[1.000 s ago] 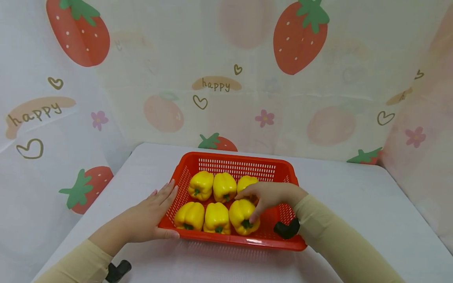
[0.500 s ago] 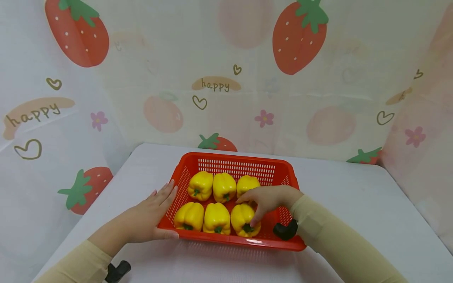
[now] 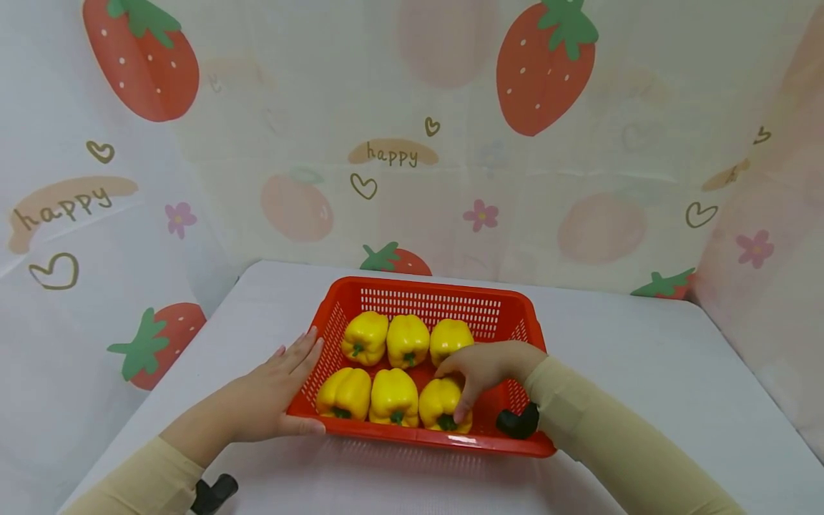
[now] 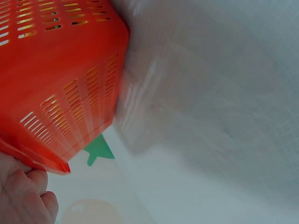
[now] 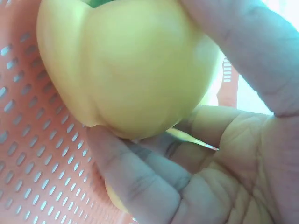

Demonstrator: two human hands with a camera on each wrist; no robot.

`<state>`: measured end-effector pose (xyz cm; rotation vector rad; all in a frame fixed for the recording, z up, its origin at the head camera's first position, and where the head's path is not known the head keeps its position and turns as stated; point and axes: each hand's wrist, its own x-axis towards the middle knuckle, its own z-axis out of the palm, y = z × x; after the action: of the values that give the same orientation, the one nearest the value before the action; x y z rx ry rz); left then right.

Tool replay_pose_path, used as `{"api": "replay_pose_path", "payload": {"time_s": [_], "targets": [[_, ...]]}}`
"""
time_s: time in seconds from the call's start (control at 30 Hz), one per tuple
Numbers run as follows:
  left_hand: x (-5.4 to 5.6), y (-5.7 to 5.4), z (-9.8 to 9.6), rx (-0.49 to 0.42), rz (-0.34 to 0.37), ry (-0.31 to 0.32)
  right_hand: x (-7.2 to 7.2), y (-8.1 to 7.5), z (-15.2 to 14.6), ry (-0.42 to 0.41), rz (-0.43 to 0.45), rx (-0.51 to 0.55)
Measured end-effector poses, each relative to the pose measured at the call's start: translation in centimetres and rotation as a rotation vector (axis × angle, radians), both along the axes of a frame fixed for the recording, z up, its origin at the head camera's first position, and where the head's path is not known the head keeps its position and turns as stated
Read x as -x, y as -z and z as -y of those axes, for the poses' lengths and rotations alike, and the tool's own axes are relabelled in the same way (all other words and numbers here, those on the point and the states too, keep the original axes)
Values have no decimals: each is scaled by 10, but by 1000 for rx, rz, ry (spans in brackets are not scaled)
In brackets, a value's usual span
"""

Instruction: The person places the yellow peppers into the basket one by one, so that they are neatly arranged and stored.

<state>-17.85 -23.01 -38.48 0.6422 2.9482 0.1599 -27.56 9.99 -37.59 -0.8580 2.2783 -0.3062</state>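
Observation:
Yellow bell peppers sit in two rows inside a red plastic basket (image 3: 479, 440). My right hand (image 3: 492, 363) holds the front-right bell pepper (image 3: 439, 403), its thumb on the near side by the green stem. The right wrist view shows this bell pepper (image 5: 135, 65) close up, between thumb and fingers of my right hand (image 5: 201, 172). Over the basket's left rim lies my left hand (image 3: 277, 393), fingers straight and thumb along the front corner. In the left wrist view, part of my left hand (image 4: 25, 196) touches the rim; most of it is out of frame.
Beside the held one are a middle bell pepper (image 3: 394, 397) and a left bell pepper (image 3: 344, 393); behind it is a back-right bell pepper (image 3: 450, 337). The basket stands on a white-covered table (image 3: 644, 372), with a strawberry-print cloth (image 3: 412, 207) hanging behind.
My right hand has shifted slightly toward the basket's front, and the front-right bell pepper has tipped, its stem now lower. The left hand and the basket look unmoved.

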Motion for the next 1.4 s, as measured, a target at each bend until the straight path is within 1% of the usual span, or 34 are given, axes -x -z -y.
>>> {"api": "replay_pose_path", "payload": {"time_s": [0.27,0.63,0.93,1.07,1.23,1.4], "targets": [[0,0,0,-1,-5,6,-4,-1,0,34,-3,-44],[-1,-2,-1,-5,3,9,-3,1,1,46,-53,-16],[-1,-4,-1,-5,4,12,-1,1,1,27,-25,-22],[-1,-5,-1,-3,1,20,-1,-1,-1,19,-16,-10],[-1,-6,-2,-3,10,19,0,-9,-2,13,-36,11],[-1,-5,-1,-3,15,19,0,-15,-4,7,-35,100]]}}
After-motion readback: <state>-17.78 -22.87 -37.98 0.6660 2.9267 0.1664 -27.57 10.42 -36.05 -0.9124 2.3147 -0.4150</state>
